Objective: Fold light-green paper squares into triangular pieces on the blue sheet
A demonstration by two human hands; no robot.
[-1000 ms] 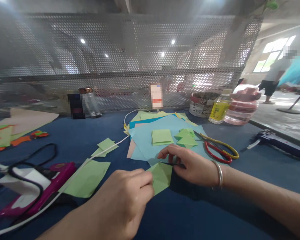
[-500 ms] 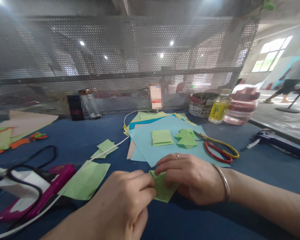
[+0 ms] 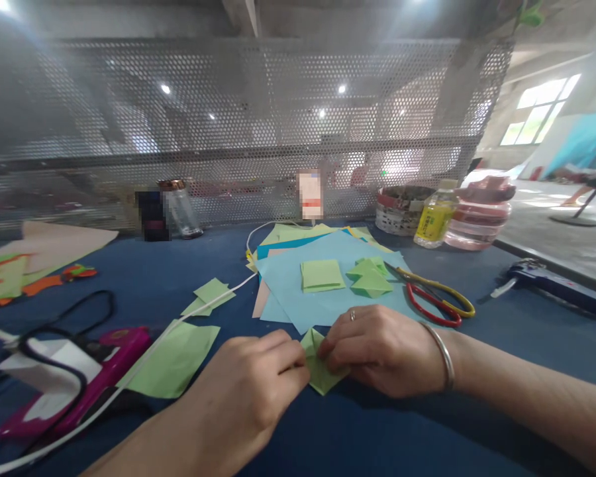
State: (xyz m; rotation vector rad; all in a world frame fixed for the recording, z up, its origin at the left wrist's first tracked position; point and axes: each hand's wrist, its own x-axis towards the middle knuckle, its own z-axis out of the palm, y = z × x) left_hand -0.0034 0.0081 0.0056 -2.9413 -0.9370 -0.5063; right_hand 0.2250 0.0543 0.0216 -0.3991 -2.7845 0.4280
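A small green paper square (image 3: pixel 322 372) with creases and a raised peak lies on the blue table between my hands. My left hand (image 3: pixel 263 377) has its fingers closed on the paper's left edge. On the opposite edge my right hand (image 3: pixel 377 348), with a ring and a bangle, pinches the same paper; its fingertips are partly hidden. Just beyond, a stack of light blue paper sheets (image 3: pixel 283 285) carries a pile of green squares (image 3: pixel 322 275) and folded green paper pieces (image 3: pixel 371 278). Scissors (image 3: pixel 434 298) with red and yellow handles rest on the stack's right side.
A magenta power strip (image 3: pixel 124 351) with cables and a green sheet (image 3: pixel 176 361) are at left. A blue glue gun (image 3: pixel 561 285) lies at right. A yellow-labelled bottle (image 3: pixel 434 215), a pink jug (image 3: pixel 479 215) and a perforated metal screen (image 3: pixel 258 126) stand behind.
The green paper between my hands has turned slightly and now shows a peaked fold with a crease. Both hands have shifted a little. At the far right, a walking person has mostly left view.
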